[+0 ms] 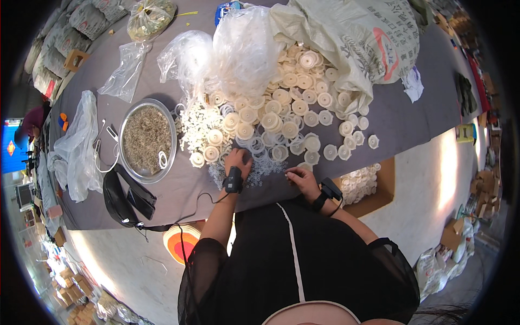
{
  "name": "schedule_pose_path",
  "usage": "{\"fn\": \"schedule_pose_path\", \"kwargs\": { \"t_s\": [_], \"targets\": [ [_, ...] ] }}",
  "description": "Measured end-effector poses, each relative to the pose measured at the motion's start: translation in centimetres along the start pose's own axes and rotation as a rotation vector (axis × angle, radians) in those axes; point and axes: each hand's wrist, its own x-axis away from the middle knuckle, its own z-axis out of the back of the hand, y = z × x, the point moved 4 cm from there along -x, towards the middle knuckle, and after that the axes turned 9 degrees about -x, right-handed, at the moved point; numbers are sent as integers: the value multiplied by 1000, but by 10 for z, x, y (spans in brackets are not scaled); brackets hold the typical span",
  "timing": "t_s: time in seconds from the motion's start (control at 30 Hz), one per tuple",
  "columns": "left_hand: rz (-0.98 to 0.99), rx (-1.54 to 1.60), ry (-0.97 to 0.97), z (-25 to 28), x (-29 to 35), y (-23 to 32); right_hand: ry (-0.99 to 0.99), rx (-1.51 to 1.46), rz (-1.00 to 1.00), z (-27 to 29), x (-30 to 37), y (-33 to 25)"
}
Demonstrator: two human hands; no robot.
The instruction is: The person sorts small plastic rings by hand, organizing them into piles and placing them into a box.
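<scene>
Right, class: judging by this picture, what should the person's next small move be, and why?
Probably to pick a part from the clear rings with the left hand: it is right beside them and the small translucent pieces, while the right hand seems pinched, perhaps on something too small to identify.

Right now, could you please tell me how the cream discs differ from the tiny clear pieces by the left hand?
The cream discs look opaque, while the tiny clear pieces look see-through and bluish. Any of the cream discs is far larger than one of the tiny clear pieces. The cream discs reach back to the woven sack, whereas the tiny clear pieces lie nearer the person, by the left hand. Both lie loose over the grey cloth.
</scene>
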Motion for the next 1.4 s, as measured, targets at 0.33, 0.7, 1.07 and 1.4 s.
{"fn": "schedule_pose_path", "kwargs": {
  "t_s": [0.33,0.7,1.07,1.4],
  "targets": [
    [-35,7,-82,-21,7,-11,38,-62,-10,-17,6,8],
    [-28,-62,4,-13,17,-5,60,-56,14,-37,12,17],
    [190,574,110,-20,17,-17,70,-102,1,-32,14,15],
    [598,1720,-284,-4,50,48,7,-176,143,-46,6,-14]
  ]
}}
